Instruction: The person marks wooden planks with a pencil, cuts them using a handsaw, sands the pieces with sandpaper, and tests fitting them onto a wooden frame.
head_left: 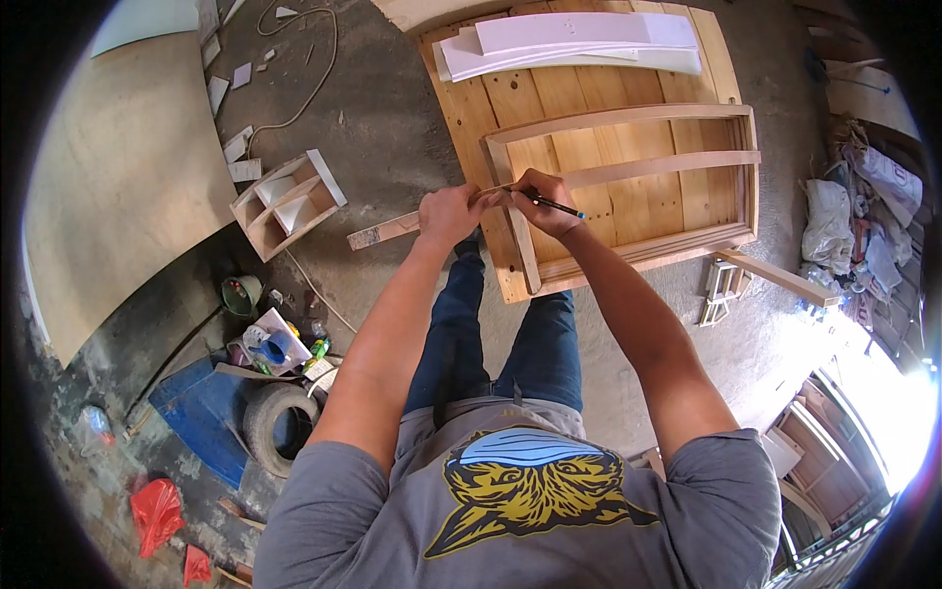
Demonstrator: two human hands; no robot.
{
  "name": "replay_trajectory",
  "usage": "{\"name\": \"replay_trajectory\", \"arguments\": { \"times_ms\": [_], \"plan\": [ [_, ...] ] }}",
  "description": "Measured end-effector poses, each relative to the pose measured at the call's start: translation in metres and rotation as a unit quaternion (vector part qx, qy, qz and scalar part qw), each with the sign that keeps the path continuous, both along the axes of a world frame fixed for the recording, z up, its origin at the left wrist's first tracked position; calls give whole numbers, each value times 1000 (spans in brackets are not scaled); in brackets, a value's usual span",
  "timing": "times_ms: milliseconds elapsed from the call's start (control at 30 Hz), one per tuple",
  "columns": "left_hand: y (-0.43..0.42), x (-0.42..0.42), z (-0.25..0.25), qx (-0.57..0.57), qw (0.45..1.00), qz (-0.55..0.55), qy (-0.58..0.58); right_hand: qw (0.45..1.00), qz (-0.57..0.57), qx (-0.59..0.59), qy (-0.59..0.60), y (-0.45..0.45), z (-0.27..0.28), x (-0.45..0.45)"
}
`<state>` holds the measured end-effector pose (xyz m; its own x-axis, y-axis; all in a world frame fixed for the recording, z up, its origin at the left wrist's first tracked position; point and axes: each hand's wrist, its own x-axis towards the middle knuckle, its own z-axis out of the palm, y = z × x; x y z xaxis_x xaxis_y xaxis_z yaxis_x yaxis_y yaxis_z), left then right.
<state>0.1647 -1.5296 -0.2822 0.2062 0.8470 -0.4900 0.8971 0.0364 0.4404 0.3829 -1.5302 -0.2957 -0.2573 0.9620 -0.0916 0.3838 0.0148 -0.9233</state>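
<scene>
Your left hand has its fingers curled about a long wooden strip, thumb toward your right hand. The right-hand fingers are closed around a dark pen with a blue end, its point directed at the strip; whether it touches, the view does not settle.

Location: the strip lies across a wooden frame on a boarded tabletop. One end projects beyond the tabletop's left edge; the other reaches the frame's right rail. It appears to be one piece, though your hands cover part of it. White panels are stacked along the far edge.

Handling, as judged: the strip should be light, stiff across its width and somewhat springy along its length. Bare wood offers fair friction and low risk of slipping; splinters at the edges are possible. The overhanging end may tip or swivel if let go. Sound hold: pinch both long edges just beside the frame's left rail, your present grip, pressing down there. The frame looks heavier and rigid; take it by opposite rails.
</scene>
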Motion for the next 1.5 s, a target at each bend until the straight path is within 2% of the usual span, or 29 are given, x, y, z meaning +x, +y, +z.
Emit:
{"name": "replay_trajectory", "arguments": {
  "times_ms": [567,967,1200,1300,1400,1500],
  "plan": [
    [3,1,0,-37,999,2,14,1000,-3,-9,17,-1,-3,1],
    [2,2,4,-15,1000,7,8,1000,-12,-16,13,-2,-9,0],
    [1,-1,-7,-36,999,5,8,999,-15,-25,14,-1,-7,0],
    [0,1,-2,-35,999,10,7,998,-3,-64,22,-2,-5,3],
    [0,-1,11,-25,999,19,-13,994,-66,-44,69,-9,6,6],
    [-6,-11,26,-29,999,10,-18,989,-135,55,7,-15,62,7]
  ]
}}
